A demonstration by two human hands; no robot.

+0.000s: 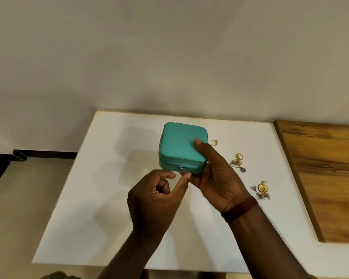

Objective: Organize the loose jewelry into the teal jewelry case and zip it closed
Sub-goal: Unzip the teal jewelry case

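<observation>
White flat tabletop [101,198] carries everything; a brown wood-grain board [320,178] lies along its right side, unused. Teal square zip-around jewelry case [179,146] is mid-table, lid down, apparently lifted clear of the surface. Right hand [216,178] grasps its near-right corner, thumb on the lid, fingers underneath. Left hand [155,198] is curled, thumb and forefinger tips close together at the near edge; can't tell if they pinch anything. All jewelry sits loose right of the case: a mixed bunch of gold rings and silver earrings [238,162], a gold filigree pendant with silver pieces [261,190] nearer, and a single gold ring [214,142] farther. Small silver zipper pull [182,168] sits mid-front, just above the left fingertips. Risks: a one-corner grip means tugging the zip could twist the case loose onto the pieces; rings may roll; the bunched items look tangled and may lift together or snag the zip.
</observation>
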